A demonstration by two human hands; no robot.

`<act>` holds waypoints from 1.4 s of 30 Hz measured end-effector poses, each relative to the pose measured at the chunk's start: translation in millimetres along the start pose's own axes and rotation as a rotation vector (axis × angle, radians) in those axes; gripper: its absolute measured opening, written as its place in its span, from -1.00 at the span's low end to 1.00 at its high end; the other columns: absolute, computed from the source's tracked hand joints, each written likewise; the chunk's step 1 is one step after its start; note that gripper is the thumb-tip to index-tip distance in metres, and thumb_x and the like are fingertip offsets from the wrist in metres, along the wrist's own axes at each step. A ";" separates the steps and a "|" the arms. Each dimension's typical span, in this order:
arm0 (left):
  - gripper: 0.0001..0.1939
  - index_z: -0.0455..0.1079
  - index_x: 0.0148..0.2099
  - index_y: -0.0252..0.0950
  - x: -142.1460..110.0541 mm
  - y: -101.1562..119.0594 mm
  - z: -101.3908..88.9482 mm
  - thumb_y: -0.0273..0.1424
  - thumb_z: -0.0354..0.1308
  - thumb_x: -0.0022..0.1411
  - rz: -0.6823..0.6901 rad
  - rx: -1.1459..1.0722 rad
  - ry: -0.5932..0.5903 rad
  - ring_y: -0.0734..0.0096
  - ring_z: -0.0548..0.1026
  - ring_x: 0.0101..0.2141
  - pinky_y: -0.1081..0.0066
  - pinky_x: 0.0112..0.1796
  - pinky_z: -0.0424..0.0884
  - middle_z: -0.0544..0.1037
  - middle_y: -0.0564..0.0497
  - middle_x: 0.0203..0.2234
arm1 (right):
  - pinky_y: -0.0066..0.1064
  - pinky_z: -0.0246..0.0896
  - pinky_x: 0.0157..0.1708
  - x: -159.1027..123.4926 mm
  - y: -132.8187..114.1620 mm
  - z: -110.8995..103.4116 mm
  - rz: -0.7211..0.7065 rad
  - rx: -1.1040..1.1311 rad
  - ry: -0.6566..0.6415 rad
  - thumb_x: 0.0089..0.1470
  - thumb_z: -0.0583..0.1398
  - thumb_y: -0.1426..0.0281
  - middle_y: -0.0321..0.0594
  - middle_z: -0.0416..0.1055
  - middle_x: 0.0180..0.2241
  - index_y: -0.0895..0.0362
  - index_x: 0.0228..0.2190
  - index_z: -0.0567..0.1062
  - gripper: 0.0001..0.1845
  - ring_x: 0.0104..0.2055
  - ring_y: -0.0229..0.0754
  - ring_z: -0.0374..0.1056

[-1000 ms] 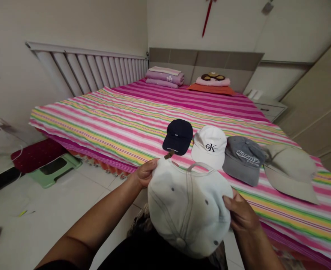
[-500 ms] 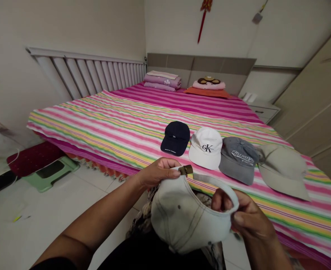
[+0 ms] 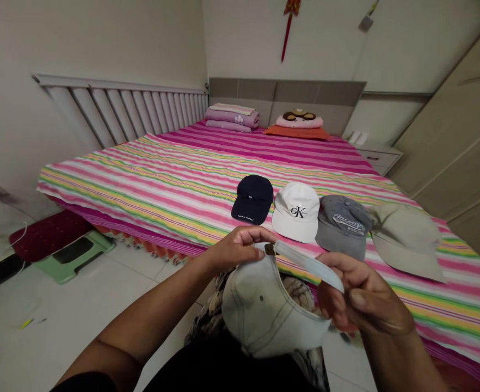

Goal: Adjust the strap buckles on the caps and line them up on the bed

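Note:
A pale white cap (image 3: 264, 313) hangs in front of me, its open back turned up. My left hand (image 3: 235, 250) pinches the cap's rear edge at the small metal buckle (image 3: 270, 249). My right hand (image 3: 360, 296) is closed on the back strap (image 3: 309, 264), which stretches taut between both hands. Beyond them, on the striped bed (image 3: 150, 179), lie a navy cap (image 3: 253, 198), a white cap with black letters (image 3: 296, 211), a grey cap (image 3: 342, 226) and a beige cap (image 3: 405, 239) in a row.
Folded purple bedding (image 3: 232, 116) and an orange pillow with a plush toy (image 3: 299, 124) sit at the headboard. A green stool (image 3: 74, 254) and a dark red mat (image 3: 46, 234) lie on the tiled floor at left. A nightstand (image 3: 376, 155) and wardrobe (image 3: 456, 141) stand at right.
The cap was tipped from crown-up to opening-up. My hands shifted from its sides to the back strap and buckle, and the strap is pulled straighter now.

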State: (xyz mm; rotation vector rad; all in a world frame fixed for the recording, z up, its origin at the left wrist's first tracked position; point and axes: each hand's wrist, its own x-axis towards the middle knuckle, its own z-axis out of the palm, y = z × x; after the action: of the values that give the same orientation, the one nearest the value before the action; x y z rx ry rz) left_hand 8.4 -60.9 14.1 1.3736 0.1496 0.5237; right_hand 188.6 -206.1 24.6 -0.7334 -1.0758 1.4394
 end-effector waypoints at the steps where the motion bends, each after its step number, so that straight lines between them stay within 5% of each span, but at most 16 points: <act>1: -0.66 0.41 -0.25 -0.35 0.1 0.7 1.2 -0.33 0.30 -0.12 0.014 0.053 0.001 0.48 0.41 -0.40 0.51 -0.36 0.28 0.48 -0.01 -0.40 | -0.48 0.10 -0.69 0.4 -1.0 -0.2 0.006 -0.008 -0.004 -0.12 0.27 0.26 -0.33 0.36 -0.73 0.06 -0.24 0.46 -0.67 -0.75 -0.33 0.21; 8: -0.73 0.31 -0.48 -0.35 -0.6 -1.5 14.3 -0.29 0.30 -0.14 0.240 0.442 0.329 0.53 0.32 -0.53 0.51 -0.46 0.25 0.40 0.05 -0.59 | -0.51 -0.04 -0.77 4.2 -4.9 7.9 0.003 0.008 0.111 -0.17 0.27 0.32 -0.34 0.27 -0.69 0.08 -0.55 0.38 -0.85 -0.76 -0.36 0.11; 16: -0.81 0.35 -0.47 -0.33 7.6 -6.3 22.8 -0.32 0.24 -0.05 0.615 0.815 0.341 0.51 0.35 -0.55 0.49 -0.49 0.28 0.41 0.02 -0.61 | -0.54 -0.18 -0.74 9.6 3.3 11.0 -0.008 0.113 0.239 -0.13 0.24 0.26 -0.49 0.06 -0.72 0.08 -0.48 0.32 -0.78 -0.78 -0.46 -0.12; 21: -0.79 0.46 -0.30 -0.35 8.7 -8.7 18.6 -0.34 0.23 -0.01 0.737 0.953 0.391 0.43 0.40 -0.43 0.46 -0.45 0.33 0.44 -0.07 -0.49 | -0.51 -0.11 -0.71 12.4 1.1 5.8 -0.078 0.098 0.320 -0.12 0.20 0.32 -0.42 0.13 -0.65 0.10 -0.54 0.31 -0.84 -0.73 -0.43 -0.06; 29: -0.80 0.44 -0.22 -0.35 -2.9 12.8 9.8 -0.41 0.13 0.08 0.449 0.917 0.104 0.41 0.45 -0.39 0.44 -0.35 0.36 0.52 -0.10 -0.45 | -0.57 -0.29 -0.79 12.6 4.7 -5.3 -0.045 0.128 0.349 -0.12 0.22 0.35 -0.50 0.03 -0.72 0.12 -0.60 0.29 -0.80 -0.78 -0.50 -0.29; 34: -0.83 0.46 -0.27 -0.32 -2.7 12.9 0.9 -0.38 0.16 0.07 0.522 1.000 -0.030 0.40 0.48 -0.38 0.45 -0.34 0.39 0.54 -0.11 -0.44 | -0.58 -0.25 -0.78 16.7 9.0 -2.7 0.009 0.151 0.339 -0.12 0.22 0.34 -0.50 0.09 -0.71 0.12 -0.56 0.29 -0.82 -0.78 -0.50 -0.25; 38: -0.84 0.46 -0.25 -0.21 -4.2 10.1 -6.5 -0.40 0.18 0.05 0.599 1.144 -0.114 0.39 0.50 -0.31 0.33 -0.12 0.37 0.57 -0.02 -0.38 | -0.60 -0.29 -0.79 21.6 14.7 -0.3 0.092 0.126 0.367 -0.15 0.27 0.33 -0.54 0.06 -0.79 0.15 -0.55 0.32 -0.78 -0.80 -0.52 -0.28; 42: -0.78 0.44 -0.20 -0.20 -8.4 4.0 -5.0 -0.45 0.19 0.03 0.691 1.117 0.007 0.42 0.52 -0.27 0.29 -0.05 0.35 0.57 0.02 -0.33 | -0.63 -0.30 -0.81 27.5 20.3 3.7 0.193 0.078 0.380 -0.23 0.31 0.32 -0.54 0.05 -0.86 0.18 -0.53 0.37 -0.75 -0.83 -0.52 -0.22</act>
State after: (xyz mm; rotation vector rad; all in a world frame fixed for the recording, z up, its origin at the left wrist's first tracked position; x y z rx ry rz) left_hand -2.1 -59.7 15.2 2.5405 -0.0586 1.1080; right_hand 172.4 -178.9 11.2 -1.0277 -0.6666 1.4207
